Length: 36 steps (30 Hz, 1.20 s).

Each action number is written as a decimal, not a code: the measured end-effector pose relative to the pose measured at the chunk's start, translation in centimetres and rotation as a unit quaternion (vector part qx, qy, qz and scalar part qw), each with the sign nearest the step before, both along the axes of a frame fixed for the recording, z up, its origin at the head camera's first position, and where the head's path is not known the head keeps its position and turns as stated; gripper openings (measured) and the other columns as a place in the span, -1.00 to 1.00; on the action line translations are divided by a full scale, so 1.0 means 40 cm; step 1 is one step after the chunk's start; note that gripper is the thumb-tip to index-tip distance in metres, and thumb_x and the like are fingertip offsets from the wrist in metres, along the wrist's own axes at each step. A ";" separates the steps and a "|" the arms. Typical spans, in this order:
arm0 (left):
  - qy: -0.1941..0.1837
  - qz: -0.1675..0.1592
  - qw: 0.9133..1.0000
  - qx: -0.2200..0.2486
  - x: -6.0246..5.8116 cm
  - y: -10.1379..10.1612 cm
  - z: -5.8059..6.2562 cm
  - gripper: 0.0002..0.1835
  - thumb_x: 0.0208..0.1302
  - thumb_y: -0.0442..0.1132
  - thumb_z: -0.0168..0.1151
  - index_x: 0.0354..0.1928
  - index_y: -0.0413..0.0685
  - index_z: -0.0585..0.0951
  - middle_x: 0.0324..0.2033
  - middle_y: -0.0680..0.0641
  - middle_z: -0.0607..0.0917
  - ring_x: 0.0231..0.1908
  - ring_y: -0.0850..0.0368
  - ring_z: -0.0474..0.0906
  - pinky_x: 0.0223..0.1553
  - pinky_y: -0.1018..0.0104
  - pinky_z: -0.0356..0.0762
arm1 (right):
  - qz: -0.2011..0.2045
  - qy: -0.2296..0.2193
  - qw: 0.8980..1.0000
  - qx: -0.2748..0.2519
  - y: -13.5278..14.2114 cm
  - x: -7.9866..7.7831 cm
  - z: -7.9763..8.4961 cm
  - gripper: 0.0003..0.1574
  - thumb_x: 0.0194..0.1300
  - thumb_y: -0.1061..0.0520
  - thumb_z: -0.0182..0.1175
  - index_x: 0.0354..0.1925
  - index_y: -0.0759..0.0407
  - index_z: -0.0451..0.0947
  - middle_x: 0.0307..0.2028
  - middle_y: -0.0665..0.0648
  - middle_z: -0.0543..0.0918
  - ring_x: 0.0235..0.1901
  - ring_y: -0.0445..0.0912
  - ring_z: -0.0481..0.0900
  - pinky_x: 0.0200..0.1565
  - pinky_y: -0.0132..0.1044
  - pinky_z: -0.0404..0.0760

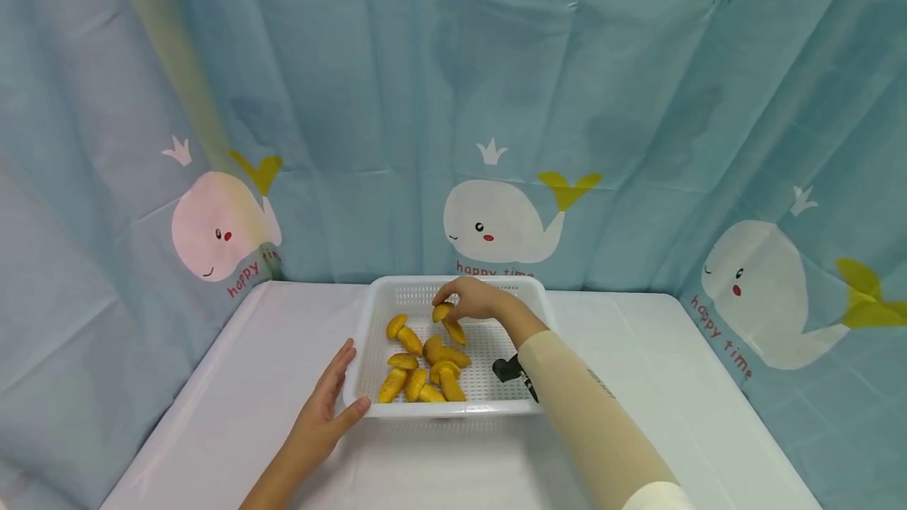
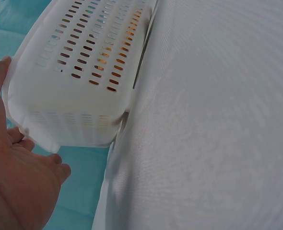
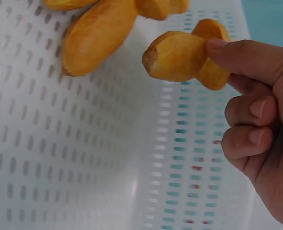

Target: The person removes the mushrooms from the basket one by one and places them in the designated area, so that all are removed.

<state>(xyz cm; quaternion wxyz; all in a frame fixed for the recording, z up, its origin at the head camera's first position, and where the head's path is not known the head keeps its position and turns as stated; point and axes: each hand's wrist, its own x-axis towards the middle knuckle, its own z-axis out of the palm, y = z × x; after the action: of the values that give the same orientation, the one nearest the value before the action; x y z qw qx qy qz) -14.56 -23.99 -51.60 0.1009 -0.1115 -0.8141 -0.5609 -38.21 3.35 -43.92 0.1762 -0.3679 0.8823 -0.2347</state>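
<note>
Pinching is best done lightly: one mushroom (image 3: pixel 176 56) is gripped near its cap between thumb and finger of the right hand (image 1: pixel 478 300), inside the basket (image 1: pixel 453 408); clearance beneath is hard to judge. The basket, touched by the spread left hand (image 1: pixel 319 419), should be steadied.

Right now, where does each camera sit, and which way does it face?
Head: on the head, facing forward and down at the basket and curtain; left hand and right hand show.
Left wrist: on that wrist, facing the basket's outer side; left hand shows.
Right wrist: on that wrist, facing into the basket; right hand shows, pinching a mushroom.
Shared: head and right wrist both show that mushroom.
</note>
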 end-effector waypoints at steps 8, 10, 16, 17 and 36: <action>0.009 0.003 1.000 -0.008 0.001 0.002 0.001 -0.13 0.36 -0.32 0.34 0.61 -0.03 0.13 0.64 -0.08 -0.02 0.48 0.65 -0.14 0.32 0.81 -0.08 | -0.040 0.019 0.997 -0.056 0.046 0.035 0.083 -0.52 0.34 0.11 0.38 0.21 0.05 0.66 0.14 0.00 0.68 0.21 0.00 0.55 0.19 -0.05 0.62; 0.013 0.000 1.000 -0.007 0.001 0.001 0.001 -0.13 0.36 -0.33 0.34 0.61 -0.03 0.13 0.64 -0.08 -0.03 0.48 0.66 -0.15 0.32 0.82 -0.09 | -0.048 0.018 0.996 -0.075 0.060 0.047 0.103 -0.52 0.35 0.10 0.37 0.22 0.05 0.66 0.17 0.00 0.67 0.26 0.01 0.53 0.19 -0.05 0.62; 0.020 -0.010 1.000 -0.003 0.002 -0.001 -0.001 -0.14 0.38 -0.34 0.32 0.61 -0.05 0.12 0.64 -0.10 -0.04 0.48 0.68 -0.16 0.32 0.82 -0.09 | -0.066 0.015 0.990 -0.127 0.106 0.094 0.139 -0.52 0.33 0.08 0.40 0.21 -0.01 0.65 0.21 -0.05 0.65 0.18 -0.06 0.60 0.09 -0.15 0.68; 0.019 -0.011 1.000 -0.004 0.002 -0.002 -0.001 -0.14 0.38 -0.33 0.33 0.61 -0.05 0.12 0.64 -0.10 -0.04 0.48 0.68 -0.16 0.32 0.82 -0.09 | -0.070 0.014 0.988 -0.135 0.115 0.104 0.144 -0.52 0.33 0.09 0.40 0.21 -0.01 0.65 0.20 -0.05 0.66 0.11 -0.05 0.63 0.05 -0.15 0.69; 0.022 -0.008 1.000 -0.019 0.002 -0.001 -0.001 -0.12 0.37 -0.30 0.34 0.62 -0.03 0.10 0.64 -0.06 -0.02 0.52 0.60 -0.20 0.33 0.83 -0.13 | -0.133 0.067 0.969 -0.195 0.301 0.269 0.175 -0.55 0.34 0.08 0.39 0.19 -0.09 0.66 0.22 -0.03 0.62 0.20 -0.03 0.52 -0.09 -0.14 0.60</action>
<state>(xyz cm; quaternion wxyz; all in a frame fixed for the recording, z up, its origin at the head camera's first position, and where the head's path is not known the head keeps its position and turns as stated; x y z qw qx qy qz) -14.49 -24.01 -51.66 0.1120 -0.1324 -0.8210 -0.5439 -27.45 15.41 -36.94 0.0090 -0.2889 0.8703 -0.3988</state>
